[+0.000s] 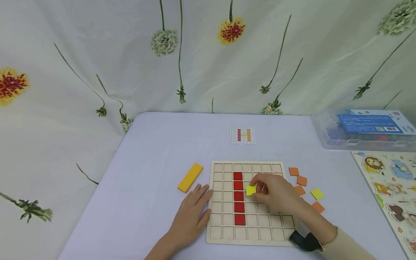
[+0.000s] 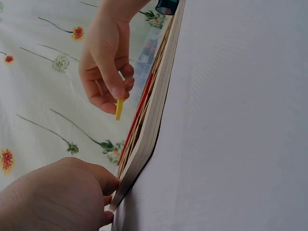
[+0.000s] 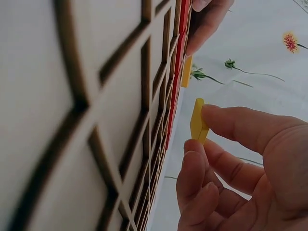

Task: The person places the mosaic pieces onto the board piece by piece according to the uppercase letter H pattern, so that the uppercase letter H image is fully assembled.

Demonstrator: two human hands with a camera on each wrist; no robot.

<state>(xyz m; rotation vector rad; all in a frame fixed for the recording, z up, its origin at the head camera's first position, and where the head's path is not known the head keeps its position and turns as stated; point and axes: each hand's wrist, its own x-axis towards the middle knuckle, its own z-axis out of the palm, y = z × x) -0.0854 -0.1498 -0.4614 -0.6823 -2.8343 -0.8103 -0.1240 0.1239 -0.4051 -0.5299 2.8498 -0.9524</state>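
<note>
Between thumb and fingertips my right hand (image 1: pixel 277 193) pinches a small square yellow tile (image 1: pixel 250 190). In the right wrist view the yellow tile (image 3: pixel 198 120) is held edge-on, raised off the wooden grid board (image 1: pixel 229 234). A column of red tiles (image 1: pixel 238 196) fills several cells of the board, left of the held tile. My left hand (image 1: pixel 189 220) lies at the board's left edge, fingers extended and fingertips at the rim. In the left wrist view, fingertips of the left hand (image 2: pixel 72 192) meet the board's side.
A yellow-orange bar (image 1: pixel 190 177) lies left of the board. Several orange tiles (image 1: pixel 293 171) and a yellow tile (image 1: pixel 317 193) lie to its right. Behind it is a pattern card (image 1: pixel 242 135). A clear plastic box (image 1: pixel 367 131) and an animal picture board (image 1: pixel 405 205) occupy the right side.
</note>
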